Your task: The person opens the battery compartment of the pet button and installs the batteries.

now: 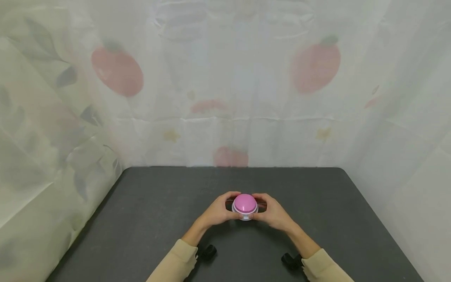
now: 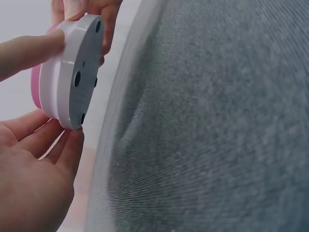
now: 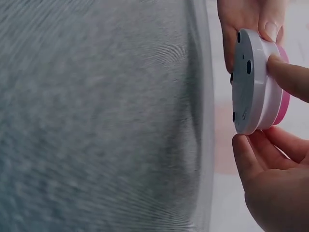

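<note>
Between both hands is a round push button (image 1: 245,203) with a pink dome and a white base. My left hand (image 1: 217,210) grips its left side, thumb at the near edge and fingers round the far side. Mirroring it, my right hand (image 1: 276,212) grips the right side the same way. In the left wrist view the button's white base (image 2: 67,72) shows its flat underside with small dark feet, raised off the table. The right wrist view shows the same underside of the base (image 3: 256,82), with thumb and fingertips on its rim.
The dark grey table (image 1: 169,203) has rounded far corners. A pale curtain (image 1: 225,78) with printed fruit hangs behind it, and a leaf-patterned one (image 1: 46,117) hangs at the left. Black wrist mounts (image 1: 208,252) stick out by both sleeves.
</note>
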